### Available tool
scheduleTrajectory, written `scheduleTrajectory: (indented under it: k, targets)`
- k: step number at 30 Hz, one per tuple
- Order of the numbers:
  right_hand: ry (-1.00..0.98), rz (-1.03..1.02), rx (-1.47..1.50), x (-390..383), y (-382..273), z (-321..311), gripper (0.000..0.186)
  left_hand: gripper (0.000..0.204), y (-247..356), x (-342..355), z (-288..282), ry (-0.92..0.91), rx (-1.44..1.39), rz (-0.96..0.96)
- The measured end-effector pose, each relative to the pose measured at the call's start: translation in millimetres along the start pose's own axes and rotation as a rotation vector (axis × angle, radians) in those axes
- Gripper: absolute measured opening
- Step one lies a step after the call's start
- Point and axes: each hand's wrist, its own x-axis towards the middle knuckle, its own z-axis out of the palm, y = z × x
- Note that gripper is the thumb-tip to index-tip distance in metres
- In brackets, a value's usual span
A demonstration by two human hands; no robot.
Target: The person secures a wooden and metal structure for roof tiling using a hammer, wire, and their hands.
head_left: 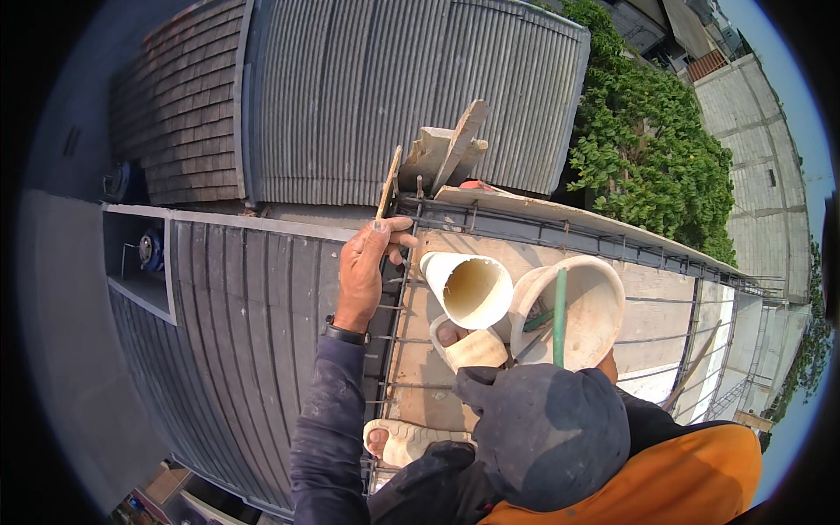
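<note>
My left hand [372, 267], with a dark band at the wrist, is raised over the roof edge. Its thumb and fingertips close on the lower end of a thin wooden strip [388, 185] that points up and away. Below the knuckles runs a row of steel bars. My right hand [607, 368] shows only in part beside the tilted cream bucket [528, 296]; its fingers are hidden. Inside the bucket lean a green rod [559, 319] and a dark green piece. Between the bucket and my left hand stands a wide white pipe [435, 276], its open end facing up.
I squat on plywood [422, 372], sandals [407, 442] on the boards. Steel bars [472, 217] edge the formwork, and rough planks [459, 144] jut up at its corner. Ribbed metal roofs [402, 96] lie beyond and left; leafy branches [652, 149] stand at far right.
</note>
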Motion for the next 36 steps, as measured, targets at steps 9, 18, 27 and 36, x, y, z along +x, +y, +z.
scheduleTrajectory:
  k: [9,18,27,36]
  targets:
    - [0.407,-0.226,0.161,143,-57,-127,0.023,0.055,3,4,8,0.032,-0.011,-0.045]
    - [-0.149,-0.992,-0.223,166,-456,-91,0.119,0.050,1,0,7,0.118,-0.072,-0.118]
    - [-0.556,-0.639,0.109,153,-497,-23,0.072,0.039,8,4,-6,0.100,-0.082,-0.239]
    - [-0.348,-0.806,0.220,170,-470,3,0.061,0.050,28,128,-2,-0.008,0.251,0.093]
